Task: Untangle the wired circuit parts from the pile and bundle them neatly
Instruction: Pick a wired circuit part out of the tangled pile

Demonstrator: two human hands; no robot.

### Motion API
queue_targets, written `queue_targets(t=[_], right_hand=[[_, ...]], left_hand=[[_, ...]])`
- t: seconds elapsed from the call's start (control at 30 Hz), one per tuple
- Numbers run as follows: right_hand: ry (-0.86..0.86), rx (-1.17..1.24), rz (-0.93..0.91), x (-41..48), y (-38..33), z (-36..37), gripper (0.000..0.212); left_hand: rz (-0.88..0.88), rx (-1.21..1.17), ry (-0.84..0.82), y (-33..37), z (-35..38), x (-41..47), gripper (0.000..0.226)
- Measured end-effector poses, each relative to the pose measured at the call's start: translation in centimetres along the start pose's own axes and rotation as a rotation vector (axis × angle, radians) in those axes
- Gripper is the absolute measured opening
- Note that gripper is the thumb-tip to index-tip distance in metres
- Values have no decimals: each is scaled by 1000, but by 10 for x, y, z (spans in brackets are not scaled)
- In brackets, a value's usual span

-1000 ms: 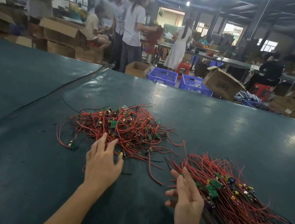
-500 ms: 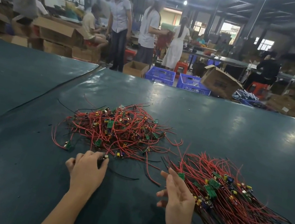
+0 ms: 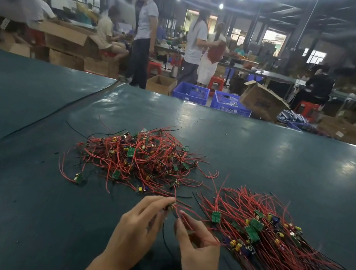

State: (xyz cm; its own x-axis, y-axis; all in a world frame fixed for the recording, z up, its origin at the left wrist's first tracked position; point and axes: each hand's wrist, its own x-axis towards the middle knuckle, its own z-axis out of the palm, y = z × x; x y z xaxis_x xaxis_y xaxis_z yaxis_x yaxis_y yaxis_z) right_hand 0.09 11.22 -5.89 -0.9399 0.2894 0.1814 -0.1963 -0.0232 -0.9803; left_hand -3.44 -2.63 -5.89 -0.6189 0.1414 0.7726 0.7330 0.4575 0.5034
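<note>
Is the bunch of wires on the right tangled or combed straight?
Mostly straight: the right bunch has its red wires lying roughly parallel, with the green boards gathered near one end.

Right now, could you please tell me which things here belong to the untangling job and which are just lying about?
Job: tangled pile; aligned bundle; wired part pinched by the left hand, its red wire held by the right hand.
Lying about: blue crates; cardboard box; red stool, all beyond the table.
</note>
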Motion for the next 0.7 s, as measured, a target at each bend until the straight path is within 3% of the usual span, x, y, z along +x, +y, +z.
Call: queue_targets(t=[0.2, 0.43, 0.5, 0.6, 0.7], right_hand=[[-14, 72, -31, -3, -9, 6, 19], [-9, 187, 7, -4, -13, 5, 26], [-13, 154, -32, -5, -10, 2, 38], [-51, 85, -165, -6, -10, 2, 34], [14, 18, -263, -4, -11, 3, 27]], left_hand=[[116, 41, -13, 4, -1, 1, 37], [129, 24, -29, 7, 0, 1, 28], [122, 20, -41, 7, 0, 1, 28], [120, 27, -61, 6, 2, 0, 30], [120, 17, -67, 8, 2, 1, 32]])
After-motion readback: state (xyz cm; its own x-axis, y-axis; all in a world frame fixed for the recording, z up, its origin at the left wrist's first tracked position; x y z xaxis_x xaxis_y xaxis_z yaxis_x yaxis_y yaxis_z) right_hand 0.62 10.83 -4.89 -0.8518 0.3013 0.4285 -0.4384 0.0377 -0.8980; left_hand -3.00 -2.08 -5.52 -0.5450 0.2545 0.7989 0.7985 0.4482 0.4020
